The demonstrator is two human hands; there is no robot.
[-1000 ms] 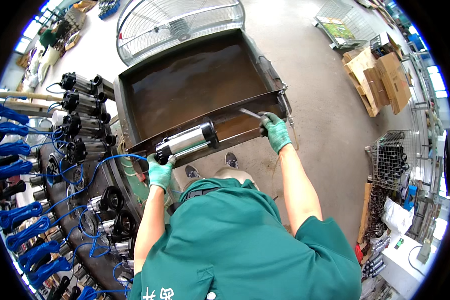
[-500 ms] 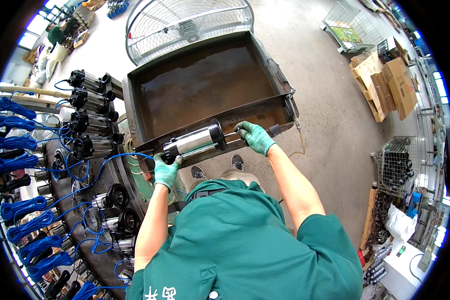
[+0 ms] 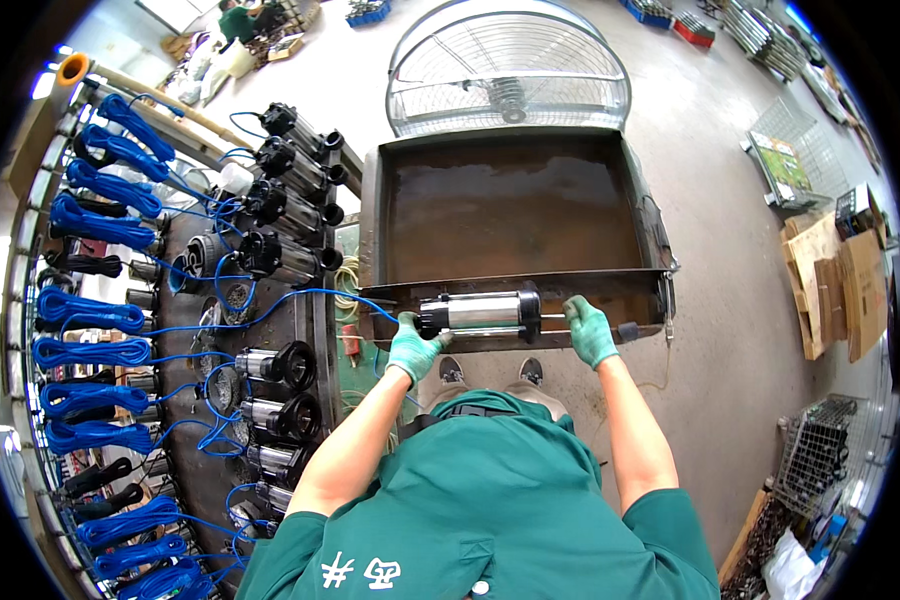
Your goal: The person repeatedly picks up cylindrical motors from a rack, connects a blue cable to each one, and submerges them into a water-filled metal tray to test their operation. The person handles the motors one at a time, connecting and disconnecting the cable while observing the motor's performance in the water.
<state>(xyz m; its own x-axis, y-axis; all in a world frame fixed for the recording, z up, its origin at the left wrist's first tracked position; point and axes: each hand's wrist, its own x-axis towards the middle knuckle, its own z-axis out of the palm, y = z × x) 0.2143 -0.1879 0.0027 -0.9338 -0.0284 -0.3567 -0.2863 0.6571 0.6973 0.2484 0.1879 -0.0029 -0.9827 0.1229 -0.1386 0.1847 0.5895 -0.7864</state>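
A submersible pump [image 3: 482, 311], a shiny steel cylinder with black ends, lies level across the near part of a dark metal tank. My left hand [image 3: 413, 349], in a green glove, is closed around its left black end, where a blue cable [image 3: 345, 293] comes off. At the right end a thin metal rod [image 3: 552, 317] sticks out. My right hand [image 3: 592, 332], gloved too, closes on the rod's outer end. The tank [image 3: 372, 215] holds brown water behind the pump. A small dark piece [image 3: 628, 330] sits at its near right edge.
More pumps [image 3: 285, 255] with coiled blue cables [image 3: 90, 312] fill the bench and rack at left. A large wire-guarded fan [image 3: 510, 98] stands behind the tank. Cardboard [image 3: 860, 285] and wire baskets [image 3: 820, 455] are at right. Far left, another person [image 3: 238, 24] is low down.
My view has swung, so the tank and pump show further right. The pump has come from a slant to nearly level. Both hands stay on the pump and its rod.
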